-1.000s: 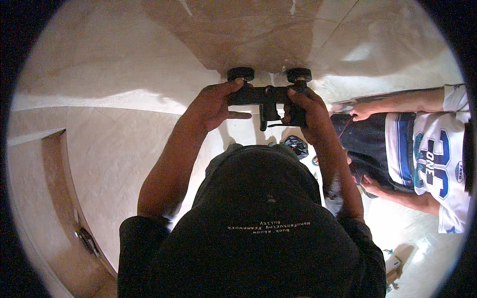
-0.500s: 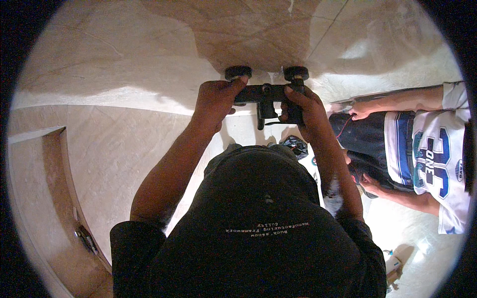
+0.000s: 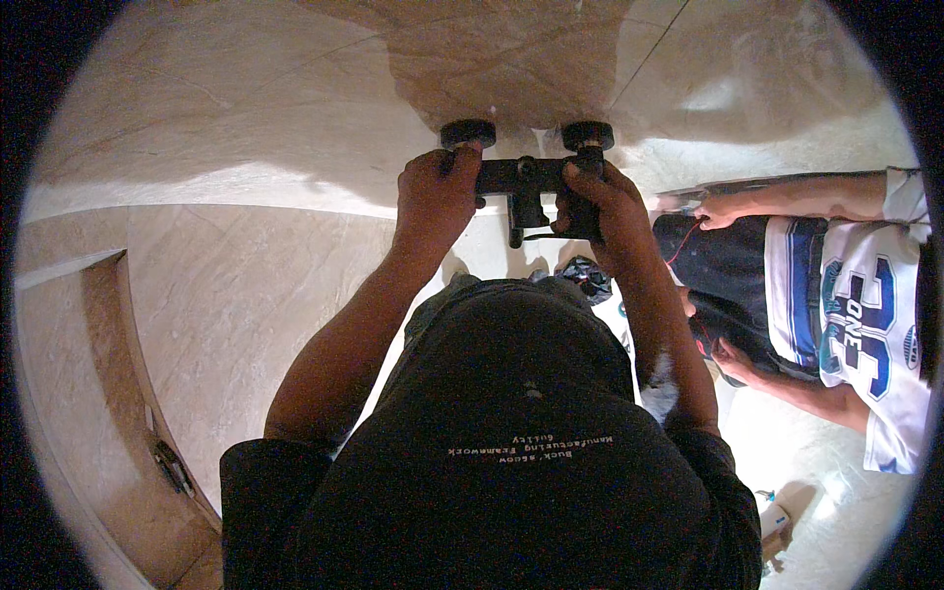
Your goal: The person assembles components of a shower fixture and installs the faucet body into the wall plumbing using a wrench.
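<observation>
A black wall-mounted mixer tap sits against the tiled wall, with a spout-like part and a thin lever hanging below its body. Behind it are two round black cover plates, the left one and the right one. My left hand is closed around the tap's left end, its fingertips just under the left plate. My right hand grips the right end, thumb lying along the body. What the fingers press on behind the tap is hidden.
At the right, another person in a white and blue jersey holds a thin red cord. A dark crumpled bag lies on the floor near my feet. A recessed niche is in the wall at the left, and a white box stands lower right.
My left fingers have shifted slightly, the thumb now higher under the left plate. That plate has moved a little left. My right hand keeps its grip.
</observation>
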`<state>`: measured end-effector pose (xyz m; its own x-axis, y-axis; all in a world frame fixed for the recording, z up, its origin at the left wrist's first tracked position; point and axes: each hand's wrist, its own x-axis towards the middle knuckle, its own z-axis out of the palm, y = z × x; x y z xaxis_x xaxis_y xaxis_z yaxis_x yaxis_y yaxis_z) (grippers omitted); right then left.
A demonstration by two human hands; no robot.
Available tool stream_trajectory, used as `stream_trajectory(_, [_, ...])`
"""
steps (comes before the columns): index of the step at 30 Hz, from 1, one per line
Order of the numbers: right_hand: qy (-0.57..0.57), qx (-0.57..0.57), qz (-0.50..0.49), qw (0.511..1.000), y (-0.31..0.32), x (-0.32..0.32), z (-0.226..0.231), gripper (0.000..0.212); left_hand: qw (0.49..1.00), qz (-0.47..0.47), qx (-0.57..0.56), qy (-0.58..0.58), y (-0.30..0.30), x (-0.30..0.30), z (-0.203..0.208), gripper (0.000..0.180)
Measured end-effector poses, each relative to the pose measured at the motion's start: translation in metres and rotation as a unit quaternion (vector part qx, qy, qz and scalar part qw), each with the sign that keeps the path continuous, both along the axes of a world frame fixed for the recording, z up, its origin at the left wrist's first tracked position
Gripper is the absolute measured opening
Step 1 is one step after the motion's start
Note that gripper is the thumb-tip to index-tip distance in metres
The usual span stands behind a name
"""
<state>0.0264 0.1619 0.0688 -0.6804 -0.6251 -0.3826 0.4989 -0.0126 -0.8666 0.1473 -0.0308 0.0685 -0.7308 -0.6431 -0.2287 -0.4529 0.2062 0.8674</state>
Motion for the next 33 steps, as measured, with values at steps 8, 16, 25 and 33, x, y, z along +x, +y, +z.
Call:
stream_trajectory(8, [0.010, 0.013, 0.007, 1.000, 0.001, -0.001, 0.002, 0.027, 0.995, 0.023, 0.006, 0.096, 0.010, -0.002, -0.001, 0.050])
stream_trajectory(16, [0.013, -0.003, -0.002, 1.000, 0.000, -0.006, -0.002, 0.030, 0.983, 0.014, 0.158, 0.090, 0.000, -0.002, -0.005, 0.045])
stream_trajectory(25, [-0.015, -0.016, -0.003, 1.000, 0.000, 0.001, 0.001, 0.025, 0.786, -0.061, 0.579, 0.207, -0.028, 0.011, -0.018, 0.042])
stream_trajectory(33, [0.004, -0.016, 0.019, 1.000, 0.005, -0.006, 0.001, 0.029, 0.918, 0.035, 0.383, 0.099, -0.010, 0.005, 0.012, 0.051])
